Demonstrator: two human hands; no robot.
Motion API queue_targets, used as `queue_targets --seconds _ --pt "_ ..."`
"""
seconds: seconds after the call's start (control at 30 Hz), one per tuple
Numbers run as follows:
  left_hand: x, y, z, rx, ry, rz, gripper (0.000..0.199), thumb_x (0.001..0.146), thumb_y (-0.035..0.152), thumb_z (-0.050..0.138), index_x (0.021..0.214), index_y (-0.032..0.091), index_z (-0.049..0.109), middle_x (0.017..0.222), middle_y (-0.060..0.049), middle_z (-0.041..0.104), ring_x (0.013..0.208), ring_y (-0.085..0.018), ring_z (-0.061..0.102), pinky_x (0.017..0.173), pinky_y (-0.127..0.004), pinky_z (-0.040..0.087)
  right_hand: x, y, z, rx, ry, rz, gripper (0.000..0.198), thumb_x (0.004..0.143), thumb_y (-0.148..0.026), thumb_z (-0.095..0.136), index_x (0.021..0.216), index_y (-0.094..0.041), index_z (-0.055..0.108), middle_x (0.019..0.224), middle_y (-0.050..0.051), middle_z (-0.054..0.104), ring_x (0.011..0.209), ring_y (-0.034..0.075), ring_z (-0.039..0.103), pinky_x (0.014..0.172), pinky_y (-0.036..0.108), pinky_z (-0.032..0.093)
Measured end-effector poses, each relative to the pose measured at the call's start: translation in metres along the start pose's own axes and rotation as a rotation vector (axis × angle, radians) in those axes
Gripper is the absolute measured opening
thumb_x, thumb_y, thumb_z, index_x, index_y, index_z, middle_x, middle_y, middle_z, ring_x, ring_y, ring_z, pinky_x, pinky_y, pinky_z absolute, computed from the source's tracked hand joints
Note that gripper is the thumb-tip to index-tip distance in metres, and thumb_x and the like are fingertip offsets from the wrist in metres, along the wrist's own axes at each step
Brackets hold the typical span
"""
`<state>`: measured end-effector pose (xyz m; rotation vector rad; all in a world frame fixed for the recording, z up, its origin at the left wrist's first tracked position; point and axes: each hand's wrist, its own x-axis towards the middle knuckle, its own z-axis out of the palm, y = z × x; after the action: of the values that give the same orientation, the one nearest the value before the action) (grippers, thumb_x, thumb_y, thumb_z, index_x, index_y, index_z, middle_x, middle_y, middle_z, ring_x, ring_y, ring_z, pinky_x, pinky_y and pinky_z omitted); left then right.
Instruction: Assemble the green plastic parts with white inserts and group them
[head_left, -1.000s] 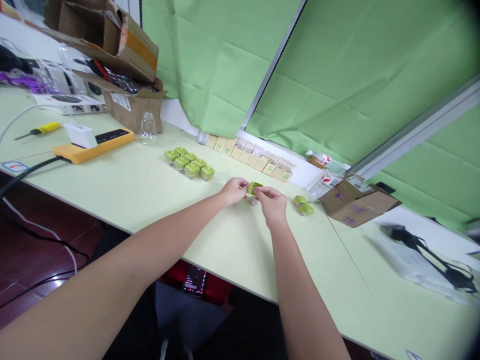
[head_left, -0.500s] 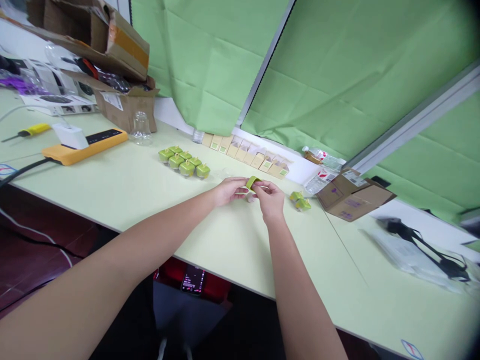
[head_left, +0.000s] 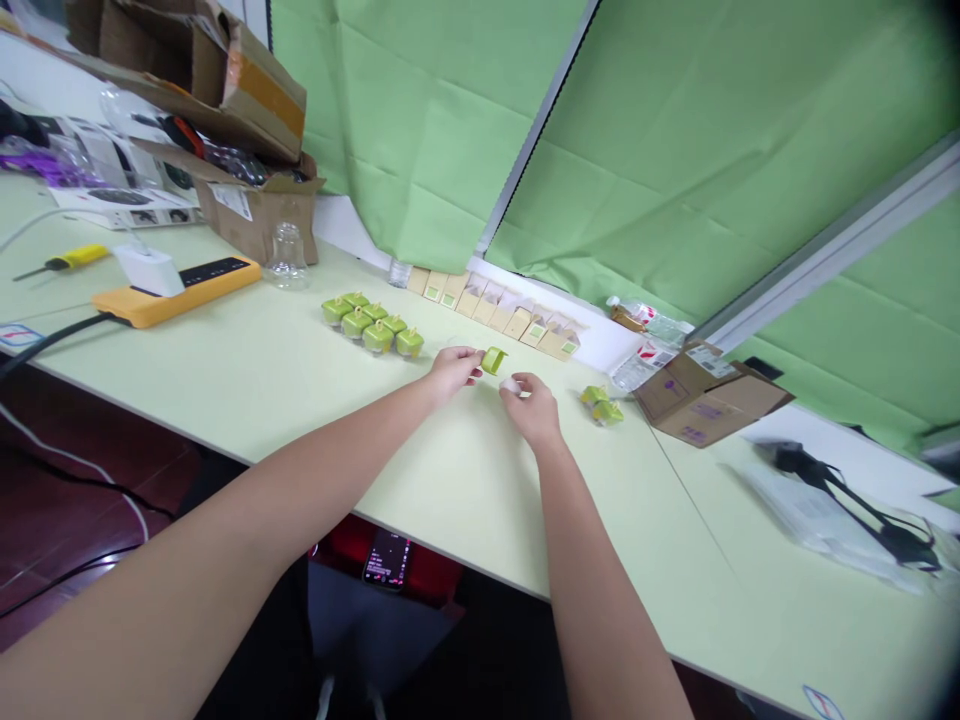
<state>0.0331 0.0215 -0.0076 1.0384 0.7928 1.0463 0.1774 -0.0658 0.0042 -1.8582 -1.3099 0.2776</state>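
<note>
My left hand (head_left: 454, 372) pinches a small green lid (head_left: 493, 361), its hollow side turned to the right. Just right of it, my right hand (head_left: 534, 402) is closed on a small whitish piece (head_left: 511, 385) whose kind I cannot make out. The two pieces are apart. To the left on the table stands a group of several small clear containers with green lids (head_left: 376, 336), each lid with a little loop on top. Another few green-lidded containers (head_left: 601, 404) stand to the right of my right hand.
Small cardboard boxes (head_left: 495, 308) line the back edge. Plastic bottles (head_left: 639, 362) and a carton (head_left: 709, 392) stand at the right, near a plastic bag with a black strap (head_left: 847, 495). An orange power strip (head_left: 176, 292), screwdriver (head_left: 77, 257) and clear jar (head_left: 286, 258) are at the left.
My hands have moved apart. The green lid, earlier between both hands, is now in my left hand alone, and the whitish piece shows in my right fingers.
</note>
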Motion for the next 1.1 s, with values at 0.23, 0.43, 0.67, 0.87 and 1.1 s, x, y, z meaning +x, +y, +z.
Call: queue_targets --seconds 0.23,0.43,0.67,0.87,1.1 --pt "0.001 -0.004 -0.002 0.086 0.002 0.020 0.020 0.083 0.034 0.069 0.078 0.015 0.065 0.079 -0.005 0.065 0.068 -0.013 0.061 0.059 -0.024 0.046 0.000 -0.018 -0.006 0.595 0.014 0.207 0.042 0.065 -0.033 0.068 0.104 -0.020 0.061 0.087 0.005 0.070 0.072 0.017 0.065 0.057 0.026 0.052" --pt "-0.005 -0.002 0.002 0.067 -0.046 0.065 0.018 0.083 0.031 0.069 0.077 0.015 0.067 0.078 -0.005 0.066 0.073 -0.015 0.063 0.066 -0.027 0.049 -0.006 -0.023 -0.001 0.550 -0.072 0.143 0.040 0.066 -0.041 0.076 0.098 -0.021 0.063 0.086 0.003 0.071 0.077 0.017 0.068 0.059 0.025 0.053" --pt "-0.006 -0.001 0.004 -0.143 -0.065 0.038 0.017 0.081 0.024 0.074 0.073 0.012 0.065 0.077 -0.006 0.067 0.073 -0.015 0.065 0.082 -0.035 0.055 -0.008 -0.023 0.010 0.636 -0.021 0.036 0.045 0.067 -0.044 0.079 0.100 -0.020 0.061 0.091 0.005 0.072 0.082 0.020 0.071 0.073 0.034 0.060" --pt "-0.007 0.000 0.005 -0.191 -0.056 0.038 0.017 0.083 0.019 0.072 0.071 0.010 0.063 0.075 -0.005 0.066 0.071 -0.013 0.065 0.088 -0.038 0.056 -0.008 -0.020 0.014 0.583 0.033 -0.076 0.042 0.070 -0.047 0.077 0.099 -0.020 0.061 0.102 0.006 0.069 0.082 0.019 0.070 0.073 0.036 0.061" --pt "-0.005 -0.003 0.005 -0.224 -0.074 0.061 0.021 0.081 0.020 0.074 0.068 0.011 0.061 0.071 -0.003 0.064 0.071 -0.013 0.065 0.090 -0.040 0.057 -0.007 -0.019 0.015 0.580 0.062 -0.089 0.041 0.071 -0.046 0.077 0.098 -0.019 0.062 0.106 0.006 0.067 0.081 0.018 0.070 0.074 0.036 0.062"
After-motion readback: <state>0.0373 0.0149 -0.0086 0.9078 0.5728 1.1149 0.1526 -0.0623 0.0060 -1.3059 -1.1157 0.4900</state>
